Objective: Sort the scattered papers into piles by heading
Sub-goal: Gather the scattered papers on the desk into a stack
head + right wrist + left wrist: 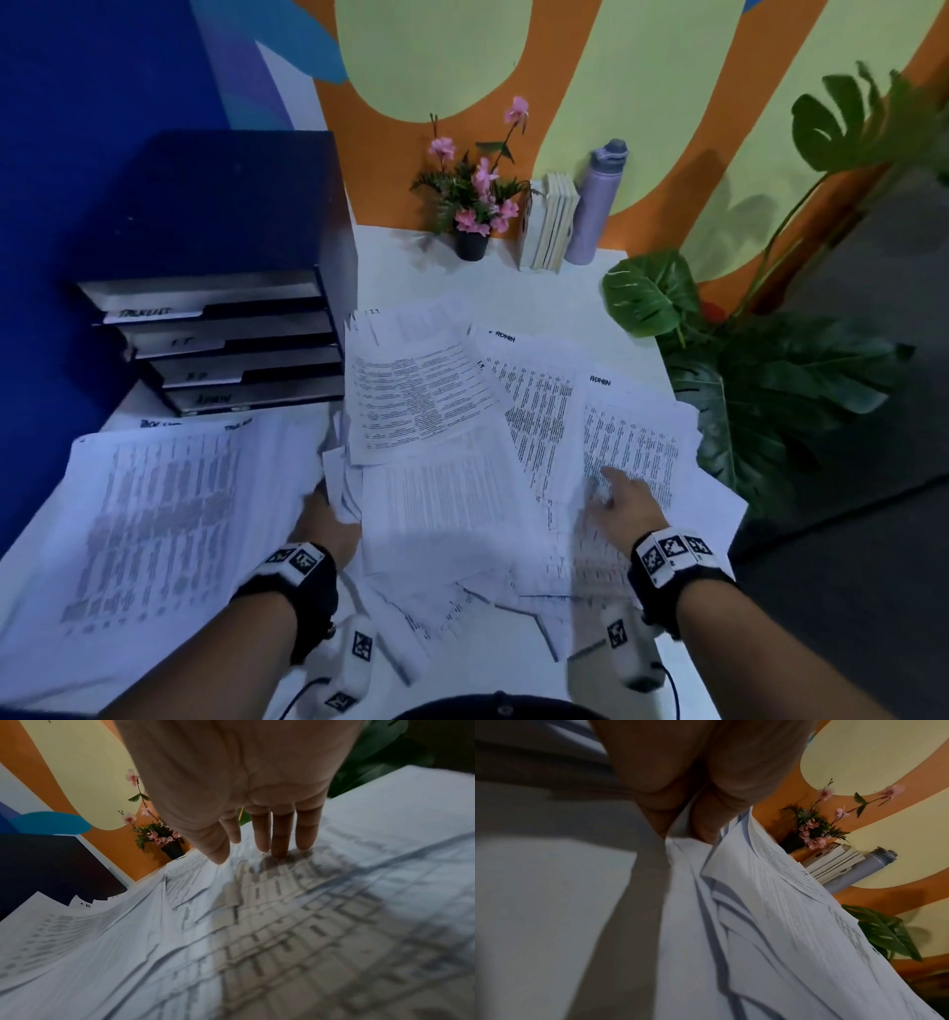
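Note:
Printed papers lie scattered over the white table [554, 288]. A pile headed "Task list" [154, 514] sits at the left. Loose overlapping sheets [426, 411] fill the middle. A sheet headed "ADMIN" [631, 431] lies at the right, with another ADMIN sheet [534, 380] behind it. My left hand [321, 501] reaches into the left edge of the middle heap; in the left wrist view the left hand [680, 821] pinches a sheet's edge [687, 845] between thumb and fingers. My right hand [603, 483] lies flat with straight fingers [281, 845] touching the ADMIN sheet [334, 882].
A dark tiered file tray [221, 349] with labelled tabs stands at the back left. A flower pot [470, 244], upright books [547, 226] and a lilac bottle [595, 205] line the wall. A large leafy plant [770, 385] crowds the table's right edge.

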Available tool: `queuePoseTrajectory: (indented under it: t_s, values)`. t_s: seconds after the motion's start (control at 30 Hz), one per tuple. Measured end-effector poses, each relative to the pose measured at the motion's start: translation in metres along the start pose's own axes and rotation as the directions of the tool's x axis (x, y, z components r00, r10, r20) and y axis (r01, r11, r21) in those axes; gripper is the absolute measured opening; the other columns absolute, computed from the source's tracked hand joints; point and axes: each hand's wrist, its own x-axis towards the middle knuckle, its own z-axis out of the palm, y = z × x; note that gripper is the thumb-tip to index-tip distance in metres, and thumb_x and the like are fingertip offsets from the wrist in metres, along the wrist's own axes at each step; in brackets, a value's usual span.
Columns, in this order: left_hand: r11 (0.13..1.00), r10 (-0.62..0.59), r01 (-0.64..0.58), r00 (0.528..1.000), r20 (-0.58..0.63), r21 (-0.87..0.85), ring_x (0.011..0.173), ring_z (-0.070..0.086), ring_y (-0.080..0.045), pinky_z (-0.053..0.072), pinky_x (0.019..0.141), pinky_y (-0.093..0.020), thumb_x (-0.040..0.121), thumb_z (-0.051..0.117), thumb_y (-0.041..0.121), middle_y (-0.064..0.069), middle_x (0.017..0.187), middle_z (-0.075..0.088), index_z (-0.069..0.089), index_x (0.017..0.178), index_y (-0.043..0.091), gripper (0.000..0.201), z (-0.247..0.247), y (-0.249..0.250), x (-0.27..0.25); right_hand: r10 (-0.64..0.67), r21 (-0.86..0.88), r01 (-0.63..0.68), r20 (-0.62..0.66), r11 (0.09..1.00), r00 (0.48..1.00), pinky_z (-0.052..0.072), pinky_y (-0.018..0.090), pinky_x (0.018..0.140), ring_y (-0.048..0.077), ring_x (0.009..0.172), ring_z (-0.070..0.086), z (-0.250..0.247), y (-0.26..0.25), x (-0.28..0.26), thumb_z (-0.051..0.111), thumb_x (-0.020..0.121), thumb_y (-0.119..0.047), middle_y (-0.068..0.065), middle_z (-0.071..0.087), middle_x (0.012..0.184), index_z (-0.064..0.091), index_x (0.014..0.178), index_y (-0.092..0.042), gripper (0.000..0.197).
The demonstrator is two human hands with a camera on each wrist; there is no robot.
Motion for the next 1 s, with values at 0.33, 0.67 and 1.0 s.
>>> queuePoseTrajectory:
  t_s: [0.33,0.67,1.0]
  values:
    - [0.995,0.098,-0.096,0.985,0.144,-0.021,0.108,0.050,-0.019,0.038,0.100,-0.026,0.086,0.054,-0.002,-0.006,0.128,0.051,0.029,0.145,0.014,0.066,-0.018,-0.012,-0.051,0.040,-0.093,-0.038,0.017,0.995,0.999,0.040,0.046,0.102,0.036,0.132,0.033,0.022,-0.035,0.002,0.055,0.088,-0.027,0.011,0.028,0.145,0.015,0.149,-0.033,0.074]
    - [0.968,0.247,-0.249,0.952,-0.179,0.016,0.124,0.050,-0.025,0.041,0.107,-0.040,0.087,0.060,0.016,-0.007,0.143,0.045,0.047,0.139,0.027,0.055,-0.040,0.029,0.000,-0.075,-0.393,0.098,0.074,0.915,0.994,0.041,0.045,0.100,0.026,0.123,0.037,0.023,-0.013,-0.022,0.049,0.085,-0.019,0.004,0.030,0.138,0.040,0.137,-0.028,0.054]
    - [0.631,0.110,-0.281,0.955,0.275,0.723,0.148,0.007,-0.022,-0.007,0.112,-0.061,0.095,0.027,0.048,0.008,0.154,0.033,0.022,0.147,0.045,0.052,-0.011,0.024,-0.013,-0.183,-0.062,0.185,0.039,0.981,0.982,0.046,0.032,0.096,0.026,0.109,0.055,0.039,-0.043,-0.040,0.054,0.093,-0.028,0.011,0.043,0.131,0.037,0.143,-0.018,0.054]
